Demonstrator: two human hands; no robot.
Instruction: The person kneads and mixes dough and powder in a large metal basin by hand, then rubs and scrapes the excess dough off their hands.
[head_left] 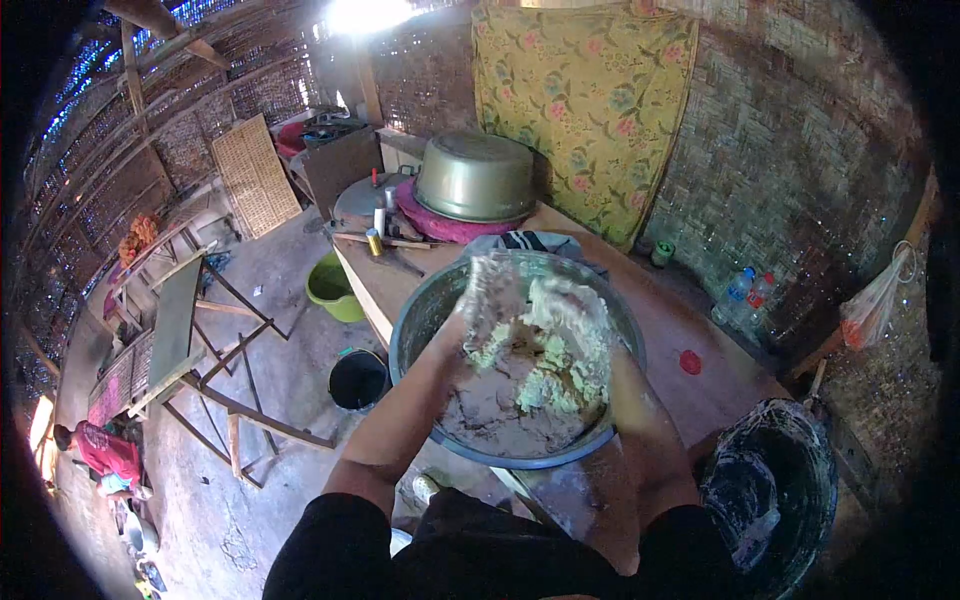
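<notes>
L hand (490, 292) & R hand (585, 325) w/ flour on, in basin (522, 460), grips can't tell; basin mouth-up, dough (548, 385) lumpy, long axis unclear.

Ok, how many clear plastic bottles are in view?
2: a blue-capped bottle and, just right of it, a red-capped bottle, both near the woven wall. Others may be hidden.

- I see a yellow floral cloth (580, 110) hanging against the woven wall (790, 150).
- Left of it, a metal basin (475, 180) sits on something magenta (452, 229).
- On the floor (300, 370) I spot a green tub (340, 306) and a dark bucket (352, 388).
- Far left, a person in red (108, 450).
</notes>
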